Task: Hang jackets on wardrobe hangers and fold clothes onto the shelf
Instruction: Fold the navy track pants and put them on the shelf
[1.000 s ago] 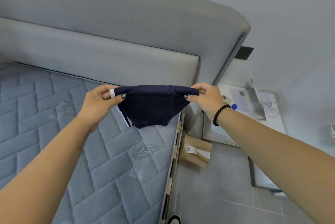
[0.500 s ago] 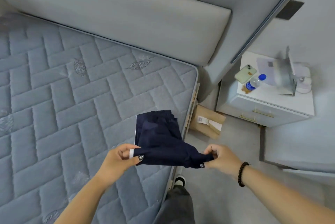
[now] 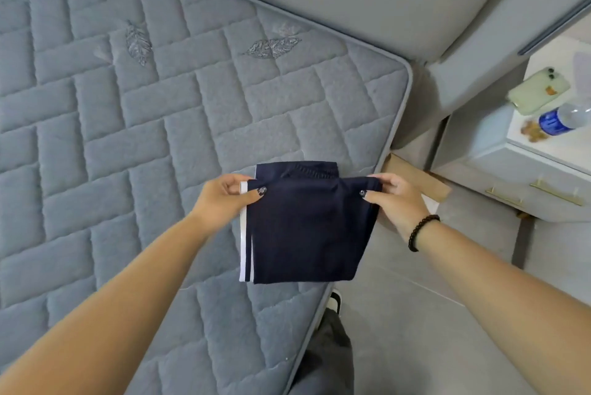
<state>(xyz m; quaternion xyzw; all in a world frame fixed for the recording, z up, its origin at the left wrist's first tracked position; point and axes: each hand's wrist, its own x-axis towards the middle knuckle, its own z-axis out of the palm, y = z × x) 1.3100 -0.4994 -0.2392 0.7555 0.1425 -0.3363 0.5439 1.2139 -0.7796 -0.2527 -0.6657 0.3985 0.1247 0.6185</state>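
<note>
I take the mattress [image 3: 134,126] as my landmark: grey, quilted, with stitched leaves, filling the left and middle of my view. My left hand [image 3: 224,199] is over its right-hand part, thumb on top and fingers under, pinched tight on the upper left corner of the dark blue shorts [image 3: 303,228]. The shorts are folded into a rough square with a white stripe down their left side, and they hang over the mattress's right edge, partly above the floor [image 3: 415,314]; I cannot tell whether their lower end touches the mattress. My right hand [image 3: 396,199], with a black bead bracelet [image 3: 422,231] on its wrist, is just off the mattress's right edge and pinches the shorts' upper right corner the same way. A cardboard box [image 3: 412,177] lies on the floor against that edge, behind my right hand. Farther right of the mattress stands a white bedside cabinet [image 3: 527,177], with a phone [image 3: 537,91] and a water bottle [image 3: 563,118] on top.
</note>
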